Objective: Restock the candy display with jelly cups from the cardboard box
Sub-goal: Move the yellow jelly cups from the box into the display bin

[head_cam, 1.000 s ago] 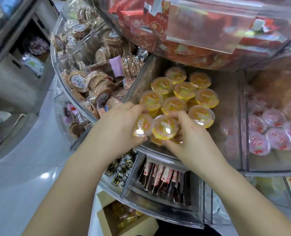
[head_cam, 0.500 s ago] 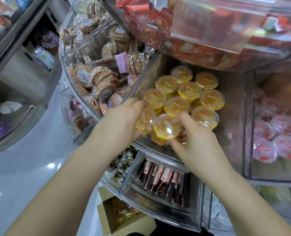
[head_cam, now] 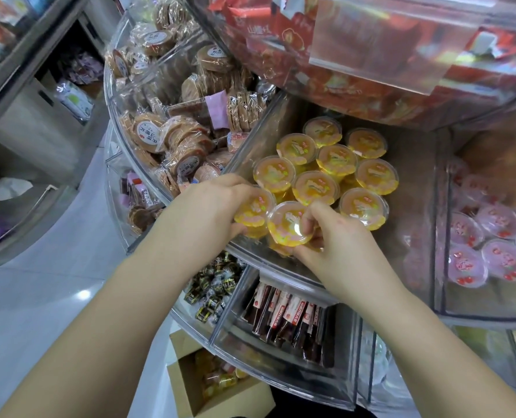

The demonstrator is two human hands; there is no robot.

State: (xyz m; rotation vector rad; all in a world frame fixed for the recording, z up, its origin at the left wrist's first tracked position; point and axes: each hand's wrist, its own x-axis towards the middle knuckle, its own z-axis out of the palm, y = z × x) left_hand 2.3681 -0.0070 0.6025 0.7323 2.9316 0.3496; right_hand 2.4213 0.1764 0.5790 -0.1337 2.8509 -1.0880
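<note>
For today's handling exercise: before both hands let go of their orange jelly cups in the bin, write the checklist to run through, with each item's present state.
1. Left hand grips a cup: ok.
2. Right hand grips a cup: ok.
3. Both cups over the orange-cup compartment: ok.
4. Bare room in that compartment: ok, on its right.
5. Lids sealed: cannot tell.
6. Cardboard box holds more stock: ok.
</note>
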